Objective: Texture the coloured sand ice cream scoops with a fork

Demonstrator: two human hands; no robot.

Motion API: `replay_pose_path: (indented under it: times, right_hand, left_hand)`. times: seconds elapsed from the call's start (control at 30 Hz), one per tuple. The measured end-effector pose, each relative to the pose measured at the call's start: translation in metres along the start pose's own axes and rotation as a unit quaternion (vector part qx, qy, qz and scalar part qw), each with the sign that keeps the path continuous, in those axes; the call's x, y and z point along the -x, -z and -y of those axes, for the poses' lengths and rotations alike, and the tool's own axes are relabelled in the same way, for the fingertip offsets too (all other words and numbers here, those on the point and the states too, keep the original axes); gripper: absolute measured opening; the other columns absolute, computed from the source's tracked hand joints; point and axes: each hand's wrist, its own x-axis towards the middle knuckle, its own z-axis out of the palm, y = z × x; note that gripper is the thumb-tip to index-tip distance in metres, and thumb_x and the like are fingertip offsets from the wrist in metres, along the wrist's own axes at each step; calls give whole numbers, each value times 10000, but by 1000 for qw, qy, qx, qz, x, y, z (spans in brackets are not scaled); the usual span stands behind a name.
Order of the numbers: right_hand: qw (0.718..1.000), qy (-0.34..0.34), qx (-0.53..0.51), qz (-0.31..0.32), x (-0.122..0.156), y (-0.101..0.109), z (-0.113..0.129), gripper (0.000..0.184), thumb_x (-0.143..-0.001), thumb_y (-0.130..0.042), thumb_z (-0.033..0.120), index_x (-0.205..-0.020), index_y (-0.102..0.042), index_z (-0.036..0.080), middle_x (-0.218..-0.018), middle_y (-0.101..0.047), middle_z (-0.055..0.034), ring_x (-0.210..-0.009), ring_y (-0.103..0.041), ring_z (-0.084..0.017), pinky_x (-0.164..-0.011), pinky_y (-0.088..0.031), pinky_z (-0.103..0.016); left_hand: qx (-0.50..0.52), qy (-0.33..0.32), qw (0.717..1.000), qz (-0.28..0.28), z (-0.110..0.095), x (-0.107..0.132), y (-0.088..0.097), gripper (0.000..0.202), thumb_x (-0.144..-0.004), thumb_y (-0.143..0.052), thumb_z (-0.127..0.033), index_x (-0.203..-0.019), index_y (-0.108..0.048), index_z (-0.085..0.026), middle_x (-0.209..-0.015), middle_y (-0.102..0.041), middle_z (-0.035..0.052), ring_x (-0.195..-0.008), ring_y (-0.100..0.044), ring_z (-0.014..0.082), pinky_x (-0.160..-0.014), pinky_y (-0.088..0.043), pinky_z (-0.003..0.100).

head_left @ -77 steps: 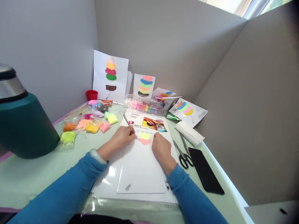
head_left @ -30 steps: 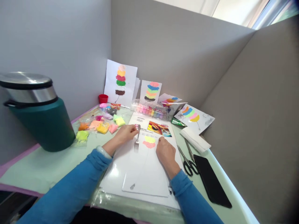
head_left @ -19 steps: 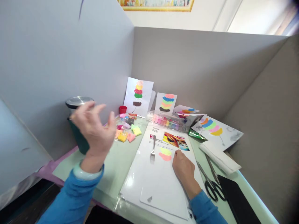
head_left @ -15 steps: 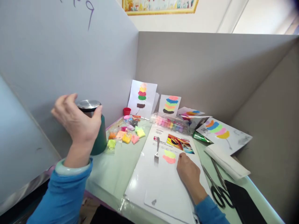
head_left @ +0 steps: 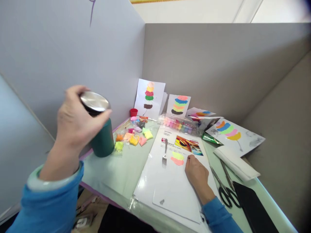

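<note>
My left hand [head_left: 74,124] is wrapped round the top of a dark green flask [head_left: 103,140] with a steel lid [head_left: 94,101], which is tilted a little above the table's left side. My right hand [head_left: 197,172] rests on a white sheet [head_left: 175,191], fingers curled, its fingertips beside a yellow and pink clay patch [head_left: 177,158]. A metal fork [head_left: 165,154] lies loose on the sheet, left of the patch.
Small bags of coloured clay [head_left: 132,135] lie past the flask. A clear box of clay sticks [head_left: 179,124], a red cup [head_left: 133,112] and several clay pictures [head_left: 149,97] line the back. Scissors [head_left: 227,191], a folded tissue [head_left: 236,163] and a black phone [head_left: 252,207] lie right. Grey partitions enclose the table.
My left hand laid the fork on the sheet, swung left and closed on the flask's top. The flask now tilts. My right hand stayed on the sheet. The view turned left.
</note>
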Motion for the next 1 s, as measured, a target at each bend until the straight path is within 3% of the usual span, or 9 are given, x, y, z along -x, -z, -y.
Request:
replay_pose_path:
  times: [0.07,0.17,0.27,0.33,0.47,0.57,0.63,0.77,1.0]
  right_hand:
    - [1000,2,-4,-2,0,0,-1,223,-979,-336,241,-1046,-545,203,-967,-691,-63,-862,-664,-194,-600,-348,-290]
    - [1000,-1,-8,6,0,-1,-2,222,-979,-337,247,-1045,-544,205,-987,-693,-63,-871,-664,-195,-604,-345,-294]
    - [1000,-3,-10,10,0,-2,-3,230,-982,-323,250,-1040,-540,201,-983,-692,-61,-873,-663,-195,-605,-347,-294]
    - [1000,-1,-13,10,-1,-3,-3,236,-985,-312,257,-1039,-536,203,-980,-691,-57,-874,-663,-195,-612,-353,-293]
    - [1000,-1,-14,11,-2,-4,-5,247,-984,-299,263,-1049,-532,211,-1012,-688,-51,-888,-662,-200,-627,-368,-292]
    - [1000,-1,-8,15,-1,-3,-4,261,-985,-288,262,-1062,-531,210,-1024,-686,-56,-886,-663,-203,-618,-373,-291]
    - [1000,-1,-4,18,-1,-2,-3,267,-987,-283,264,-1071,-531,206,-1018,-686,-61,-879,-665,-200,-611,-377,-288]
    - [1000,-3,-4,25,0,1,-2,270,-989,-284,263,-1084,-530,205,-1033,-685,-67,-894,-667,-195,-620,-390,-279]
    - [1000,0,-9,20,-1,-2,-4,274,-989,-279,268,-1080,-530,205,-1045,-684,-67,-884,-669,-197,-606,-386,-274]
  left_hand:
    - [-21,-135,974,182,-11,23,2,600,-610,-760,-361,-1157,-539,-250,-1041,-645,58,-993,-615,303,-902,-467,434]
    - [-114,-265,847,446,-27,72,-18,392,-567,-693,-123,-946,-654,-214,-922,-686,106,-921,-632,336,-910,-422,500]
    - [-178,-314,749,555,-33,115,-48,493,-517,-679,-24,-1003,-674,-107,-970,-681,234,-965,-616,412,-922,-388,559]
    - [-152,-321,735,578,-28,130,-59,537,-538,-710,-82,-1070,-651,-123,-1002,-675,208,-984,-605,381,-915,-403,527]
    - [-8,-234,858,458,-4,132,-52,432,-709,-690,-313,-1116,-600,-196,-1070,-648,112,-1029,-582,299,-914,-431,452]
    - [23,-49,994,90,20,124,-44,408,-808,-628,-430,-1119,-564,-173,-1112,-595,140,-1122,-526,308,-958,-427,466]
    - [6,74,993,-94,35,116,-46,677,-739,-696,-489,-1273,-473,-139,-1259,-513,189,-1240,-442,351,-1030,-383,523]
    - [80,184,980,-20,55,93,-64,1140,-581,-789,-543,-1471,-217,-118,-1397,-442,222,-1296,-423,394,-1050,-384,563]
    - [119,220,967,-44,56,80,-82,1054,-547,-814,-450,-1427,-307,-165,-1409,-467,173,-1280,-475,358,-1073,-395,518]
